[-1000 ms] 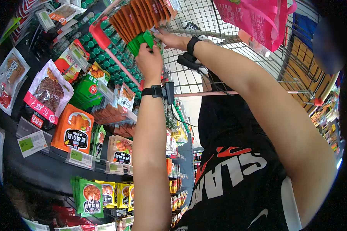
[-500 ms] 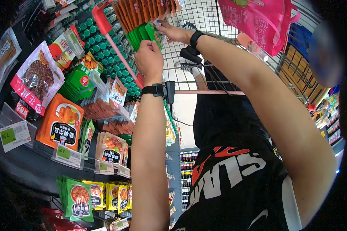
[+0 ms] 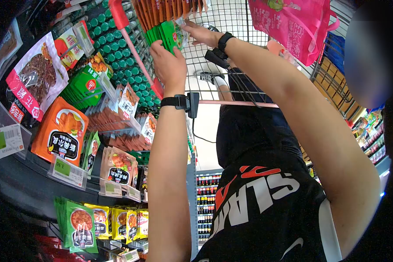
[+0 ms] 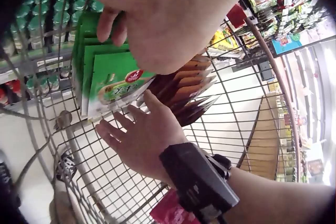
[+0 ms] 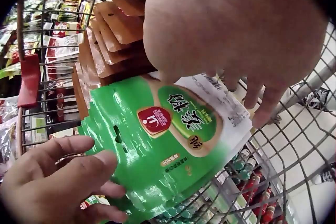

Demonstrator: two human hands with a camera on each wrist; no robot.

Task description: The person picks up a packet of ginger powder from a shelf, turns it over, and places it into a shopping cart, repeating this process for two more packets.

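A row of green seasoning packets (image 3: 170, 34) stands on edge in a wire shopping cart (image 3: 214, 94), beside a row of brown packets (image 3: 163, 11). In the right wrist view, the front green packet (image 5: 131, 150) shows a red logo and a hang slot. My left hand (image 3: 169, 65) is at one end of the green packets, its fingers loosely spread along their edge. At the opposite end, my right hand (image 3: 203, 35) has its fingers extended, fingertips right at the packets' pale edge. In the left wrist view, the right hand (image 4: 149, 137) has its fingers spread beside that edge.
A pink bag (image 3: 288, 26) hangs at the cart's far right, near a cardboard box (image 3: 336, 85). The cart's pink rail (image 3: 137, 61) runs past my left hand. Shelves of packets, including an orange one (image 3: 61, 131), and green-capped bottles (image 3: 113, 48) line the left.
My left hand's curled fingers have loosened and spread beside the green packets. The right hand stays at their other end, its fingers straighter. The shelf has shifted left in view.
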